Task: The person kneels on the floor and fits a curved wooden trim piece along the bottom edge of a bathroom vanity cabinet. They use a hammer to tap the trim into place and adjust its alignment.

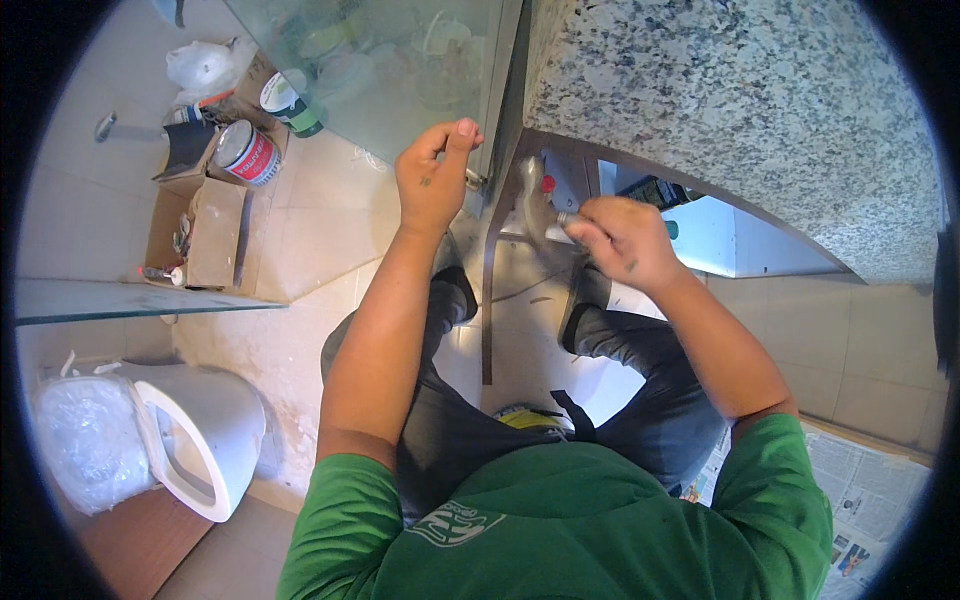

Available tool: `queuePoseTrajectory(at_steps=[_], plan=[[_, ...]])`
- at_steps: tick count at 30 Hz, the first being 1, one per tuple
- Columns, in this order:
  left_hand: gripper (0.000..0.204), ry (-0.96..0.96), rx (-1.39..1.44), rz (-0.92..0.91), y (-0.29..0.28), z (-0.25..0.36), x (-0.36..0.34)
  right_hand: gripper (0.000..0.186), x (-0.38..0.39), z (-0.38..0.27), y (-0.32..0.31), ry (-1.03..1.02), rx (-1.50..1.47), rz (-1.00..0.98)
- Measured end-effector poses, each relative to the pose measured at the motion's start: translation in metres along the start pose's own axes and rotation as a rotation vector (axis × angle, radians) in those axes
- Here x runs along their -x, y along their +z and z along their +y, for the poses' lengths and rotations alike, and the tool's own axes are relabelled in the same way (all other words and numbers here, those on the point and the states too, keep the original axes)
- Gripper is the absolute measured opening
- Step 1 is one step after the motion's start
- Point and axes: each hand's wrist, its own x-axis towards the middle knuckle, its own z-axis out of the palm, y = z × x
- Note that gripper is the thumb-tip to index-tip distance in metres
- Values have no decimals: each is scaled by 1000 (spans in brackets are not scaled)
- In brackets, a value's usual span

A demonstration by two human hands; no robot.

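My right hand is closed around a silvery, ribbed metal piece that pokes out past the thumb. Just beyond it a curved grey shape is smeared by motion, and I cannot tell whether the two are joined. My left hand is raised with its fingers curled in and the thumb against them. Anything it pinches is hidden. A small metal fitting shows beside it, near the edge of the glass panel. Between my hands, a red cap is visible inside the cabinet.
Above the cabinet juts a speckled granite countertop. A dark bottle lies inside. At left are a cardboard box, a paint can, a green-and-white tub, a glass shelf and a toilet. Newspaper covers the floor at right.
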Motion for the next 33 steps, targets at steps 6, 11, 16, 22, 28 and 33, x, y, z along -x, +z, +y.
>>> queuePoseTrajectory(at_steps=[6, 11, 16, 22, 28, 33], plan=[[31, 30, 1, -10, 6, 1, -6, 25, 2, -21, -3, 136, -29, -46], [32, 329, -193, -12, 27, 27, 1, 28, 51, -29, -33, 68, 32, -263], [55, 309, -211, -49, 46, 3, -10, 29, 122, -30, -77, 189, 272, -441], [56, 370, -222, -98, 51, 9, -5, 27, 222, -22, -113, 345, 468, -275], [52, 307, -224, -92, 40, -14, -10, 25, 244, -17, -101, 186, 487, -114], [39, 330, -293, -51, 45, 37, 1, 27, 258, -8, -102, 256, 472, -62]])
